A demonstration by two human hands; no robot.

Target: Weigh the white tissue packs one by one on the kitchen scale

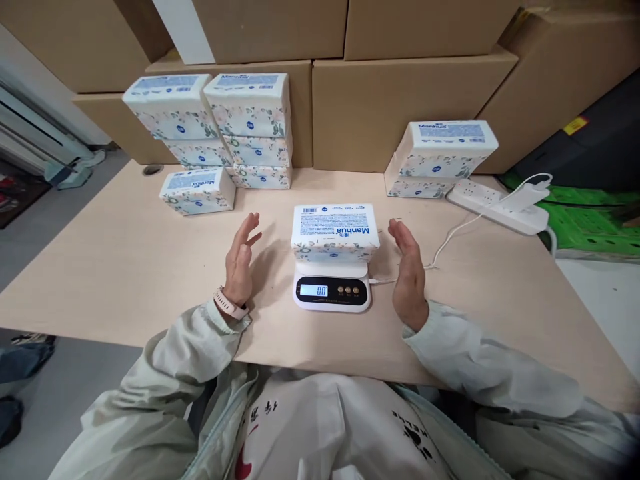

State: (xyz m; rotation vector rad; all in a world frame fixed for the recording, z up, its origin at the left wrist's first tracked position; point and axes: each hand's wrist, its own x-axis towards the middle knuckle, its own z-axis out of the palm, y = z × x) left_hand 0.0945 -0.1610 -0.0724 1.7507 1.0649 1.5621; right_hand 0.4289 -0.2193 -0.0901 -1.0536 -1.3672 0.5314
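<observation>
A pack of tissues (334,230) in white, blue-printed wrapping lies on a small white kitchen scale (333,305), whose lit display reads 0.0. To the left of the pack, my left hand (241,263) is held upright with fingers stretched out, apart from it. On the other side my right hand (409,277) mirrors it, open and touching nothing, close to the scale's white cable (385,281).
Stacked tissue packs (247,123) stand at the back left, with a single pack (197,191) in front. Two more packs (445,150) are stacked at the back right beside a white power strip (497,203). Cardboard boxes (395,110) wall off the table's (125,280) rear.
</observation>
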